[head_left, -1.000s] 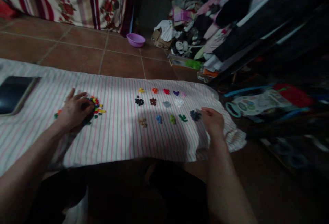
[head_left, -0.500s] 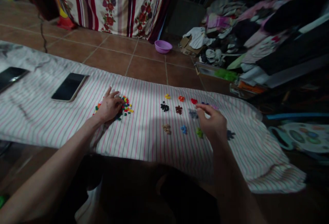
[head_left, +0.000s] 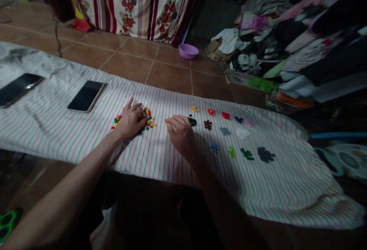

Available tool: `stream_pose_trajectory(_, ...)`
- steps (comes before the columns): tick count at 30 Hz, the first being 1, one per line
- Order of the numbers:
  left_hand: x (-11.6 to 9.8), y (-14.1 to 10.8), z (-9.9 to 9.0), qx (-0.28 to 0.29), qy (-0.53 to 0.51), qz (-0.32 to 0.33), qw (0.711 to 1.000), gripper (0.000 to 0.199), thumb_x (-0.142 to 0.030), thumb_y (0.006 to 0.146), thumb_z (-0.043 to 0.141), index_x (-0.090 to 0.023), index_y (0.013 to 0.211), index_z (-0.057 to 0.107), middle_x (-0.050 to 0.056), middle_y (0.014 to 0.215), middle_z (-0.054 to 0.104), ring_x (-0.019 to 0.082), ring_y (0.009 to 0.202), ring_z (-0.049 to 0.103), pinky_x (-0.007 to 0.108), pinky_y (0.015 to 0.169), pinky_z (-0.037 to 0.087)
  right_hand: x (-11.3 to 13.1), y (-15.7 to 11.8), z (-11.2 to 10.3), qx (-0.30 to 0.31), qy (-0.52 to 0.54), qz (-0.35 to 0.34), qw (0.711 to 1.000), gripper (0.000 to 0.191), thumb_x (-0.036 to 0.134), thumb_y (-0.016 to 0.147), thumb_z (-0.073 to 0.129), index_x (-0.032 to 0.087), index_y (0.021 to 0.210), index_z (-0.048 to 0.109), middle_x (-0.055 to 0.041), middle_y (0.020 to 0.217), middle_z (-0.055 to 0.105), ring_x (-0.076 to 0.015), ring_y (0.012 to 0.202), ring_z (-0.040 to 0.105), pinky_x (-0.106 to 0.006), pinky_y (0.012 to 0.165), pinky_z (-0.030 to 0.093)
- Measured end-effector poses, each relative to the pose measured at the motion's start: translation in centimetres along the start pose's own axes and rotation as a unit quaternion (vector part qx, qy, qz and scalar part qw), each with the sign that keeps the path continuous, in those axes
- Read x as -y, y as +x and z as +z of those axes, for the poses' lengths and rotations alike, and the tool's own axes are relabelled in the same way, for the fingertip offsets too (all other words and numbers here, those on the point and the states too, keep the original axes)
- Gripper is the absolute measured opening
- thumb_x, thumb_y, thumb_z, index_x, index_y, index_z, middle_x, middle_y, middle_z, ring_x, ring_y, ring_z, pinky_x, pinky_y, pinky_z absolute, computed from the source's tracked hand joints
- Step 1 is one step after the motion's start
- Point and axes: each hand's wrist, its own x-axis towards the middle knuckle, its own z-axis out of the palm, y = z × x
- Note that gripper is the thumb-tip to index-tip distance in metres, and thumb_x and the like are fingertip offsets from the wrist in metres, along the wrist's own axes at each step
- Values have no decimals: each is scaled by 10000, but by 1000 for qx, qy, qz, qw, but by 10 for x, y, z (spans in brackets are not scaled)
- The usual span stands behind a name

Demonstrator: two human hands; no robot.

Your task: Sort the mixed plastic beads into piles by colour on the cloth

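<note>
Nearest, over the striped, cloth-covered tabletop (head_left: 160, 162), the right grip (head_left: 182, 135) is held half curled, thumb and forefinger brought close together; whether a small piece is pinched there cannot be told. Directly to its left, across a strip of bare cloth, lies the mixed pile of coloured pieces (head_left: 148, 117), spread more from side to side than in depth; the long axes of single pieces are too small to be made out. The left grip (head_left: 132, 120) is the nearer one, being placed over the pile's middle with some fingers raised; its thumb side is bent toward the pieces, but whether one is grasped cannot be told. To the right of the right grip, single-colour clusters are set out in rows: blue (head_left: 213, 148) and lime (head_left: 232, 151) closer, black (head_left: 193, 122) and brown (head_left: 208, 125) behind, yellow (head_left: 194, 109) and red (head_left: 225, 115) farthest. Beyond, a purple basin (head_left: 188, 52) is seen on the tiled floor (head_left: 169, 76).
</note>
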Motion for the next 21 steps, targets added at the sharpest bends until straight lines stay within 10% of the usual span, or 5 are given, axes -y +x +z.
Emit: stream_pose_trajectory(21, -25, -12, -35, 75, -92, 45, 992, 91, -175, 832, 487, -229, 879, 543, -8, 901, 671, 183, 939, 633, 581, 1162, 248, 26, 8, 31, 82, 86, 38, 992, 249, 133, 876, 518, 212, 1040, 689, -79, 1005, 701, -209, 934, 637, -367, 869, 521)
